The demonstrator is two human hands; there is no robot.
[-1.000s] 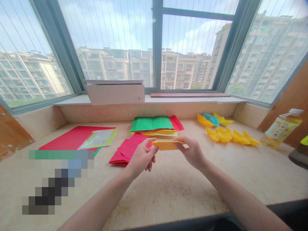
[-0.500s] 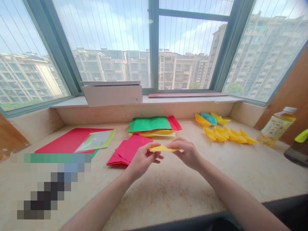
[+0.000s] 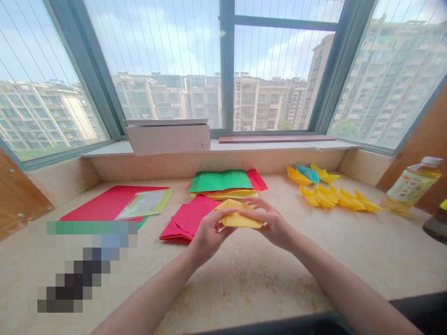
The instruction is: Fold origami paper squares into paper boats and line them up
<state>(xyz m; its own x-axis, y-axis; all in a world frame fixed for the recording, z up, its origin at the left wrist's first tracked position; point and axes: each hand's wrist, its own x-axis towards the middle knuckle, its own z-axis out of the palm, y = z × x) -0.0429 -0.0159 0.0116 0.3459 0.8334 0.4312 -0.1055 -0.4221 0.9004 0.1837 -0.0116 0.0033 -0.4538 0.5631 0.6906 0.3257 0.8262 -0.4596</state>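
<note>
Above the counter, both hands hold a piece of folded yellow paper (image 3: 243, 220). My left hand (image 3: 212, 231) pinches its left end, thumb on top. My right hand (image 3: 274, 222) grips the right end, with its thumb laid across the paper and its fingers partly behind it. The paper's front flap faces me, and its top looks parted a little. Just left of my left hand lie folded red sheets (image 3: 190, 217). Behind the hands is a stack topped by a green sheet (image 3: 222, 180).
Several yellow paper boats (image 3: 326, 196) stand at the back right, near a blue paper boat (image 3: 308, 174). Beyond them is a drink bottle (image 3: 412, 186). A large red sheet (image 3: 91, 202) under a clear packet (image 3: 146, 203) lies left. A white box (image 3: 171, 138) sits on the sill.
The yellow paper has turned from nearly edge-on to showing its broad front face. Both thumbs now lie over it. The whole view has shifted slightly.
</note>
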